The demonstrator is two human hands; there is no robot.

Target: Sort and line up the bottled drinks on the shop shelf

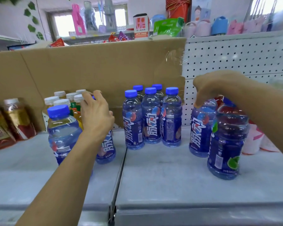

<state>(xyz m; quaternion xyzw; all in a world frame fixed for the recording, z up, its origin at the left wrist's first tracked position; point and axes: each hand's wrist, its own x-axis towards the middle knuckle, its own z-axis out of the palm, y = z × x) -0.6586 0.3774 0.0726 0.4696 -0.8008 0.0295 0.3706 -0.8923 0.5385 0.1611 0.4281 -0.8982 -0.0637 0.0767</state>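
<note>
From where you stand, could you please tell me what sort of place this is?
Most likely a small shop: grouped blue-capped drink bottles on a white shelf with a pegboard back panel.

Blue-capped blue bottles (pixel 151 118), white-capped amber bottles (pixel 62 101), brown cardboard (pixel 88 67).

Your bare left arm reaches up from the bottom, nearly straight. Your left hand (pixel 96 115) curls its fingers over the top of the left bottle (pixel 105 150), with the back of the hand facing you. Your right arm comes in from the right side. Your right hand (pixel 217 85) bends down, fingers curled over the top of the right bottle (pixel 200 132).
</note>
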